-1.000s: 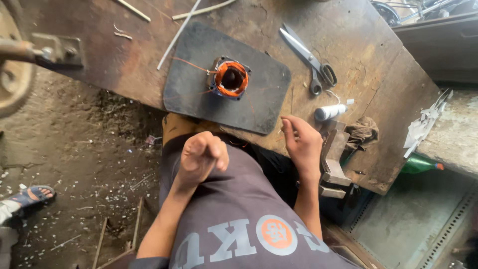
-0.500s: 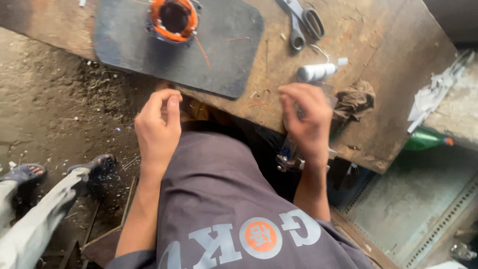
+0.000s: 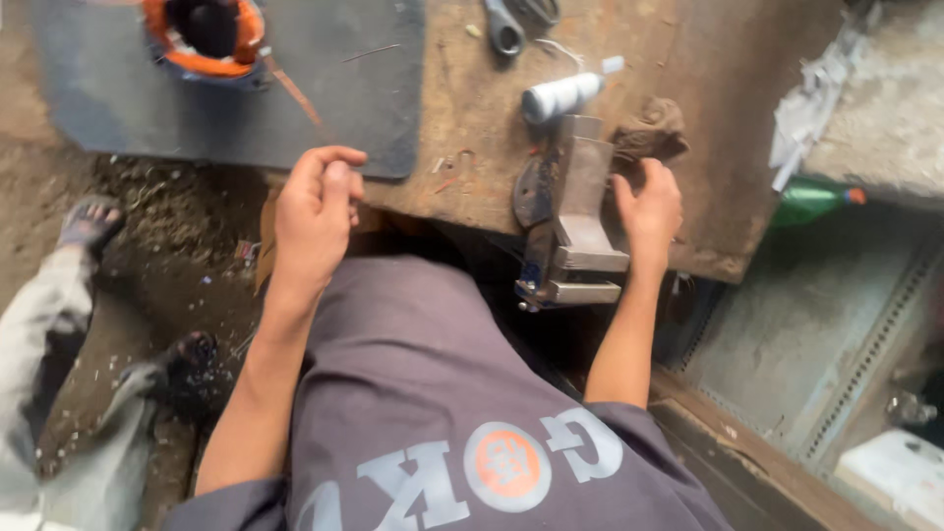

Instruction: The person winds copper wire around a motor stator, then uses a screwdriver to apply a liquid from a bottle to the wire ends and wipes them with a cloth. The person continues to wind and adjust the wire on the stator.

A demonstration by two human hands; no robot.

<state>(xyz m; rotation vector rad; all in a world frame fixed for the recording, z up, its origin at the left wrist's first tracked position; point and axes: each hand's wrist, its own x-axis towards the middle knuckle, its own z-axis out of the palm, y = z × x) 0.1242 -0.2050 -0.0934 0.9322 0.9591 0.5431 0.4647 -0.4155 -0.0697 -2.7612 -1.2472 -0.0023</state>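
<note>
My left hand (image 3: 315, 211) hovers at the near edge of a dark mat (image 3: 128, 113), fingers curled in with nothing in them. On that mat sits a round metal core wound with orange coil (image 3: 206, 29), a thin copper wire trailing from it. My right hand (image 3: 649, 202) rests on the worn wooden bench (image 3: 728, 108), right beside a grey bench vise (image 3: 580, 211) clamped at the edge. Its fingertips reach a crumpled brown rag (image 3: 654, 133). It holds nothing that I can see.
Scissors (image 3: 506, 20) and a white tube (image 3: 562, 95) lie behind the vise. A green bottle (image 3: 811, 200) lies right of the bench. Another person's leg (image 3: 49, 334) and foot (image 3: 90, 221) are on the dirt floor at left.
The view has dropped closer to the bench edge. My right hand moved right, past the vise to the rag. My left hand reached forward to the mat's edge.
</note>
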